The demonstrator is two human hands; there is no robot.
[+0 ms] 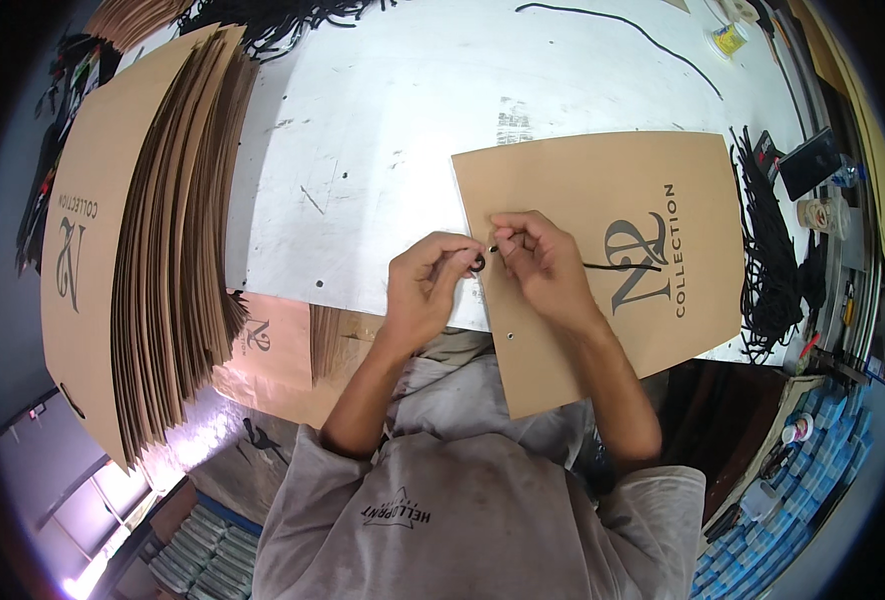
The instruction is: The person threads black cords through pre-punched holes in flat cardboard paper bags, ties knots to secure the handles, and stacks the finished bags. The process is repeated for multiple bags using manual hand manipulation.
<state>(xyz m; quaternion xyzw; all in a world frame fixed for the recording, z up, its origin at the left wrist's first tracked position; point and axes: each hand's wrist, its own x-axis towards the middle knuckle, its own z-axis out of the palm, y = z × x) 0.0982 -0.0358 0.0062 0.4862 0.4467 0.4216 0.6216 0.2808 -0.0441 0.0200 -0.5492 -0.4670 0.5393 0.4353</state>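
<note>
A brown paper bag [583, 170] with dark printing lies flat on the white table in front of me. Along its left edge is a small punched hole [510, 336]. My left hand [431, 280] is closed just off that edge, pinching a small curl of black cord [478, 264] in its fingertips. Over the bag, my right hand [543, 265] pinches black cord too, its light-coloured tip showing at the fingers. A length of cord [623, 267] runs out from under the right hand across the printing. My fingers hide how the cord meets the bag's edge.
A thick row of brown paper bags [123, 200] stands at the left. Bundles of black cord lie right of my bag [768, 250] and at the far left [288, 20]. One loose cord [633, 25] lies far back. A dark phone-like slab [809, 163] and a cup [820, 214] are at the right.
</note>
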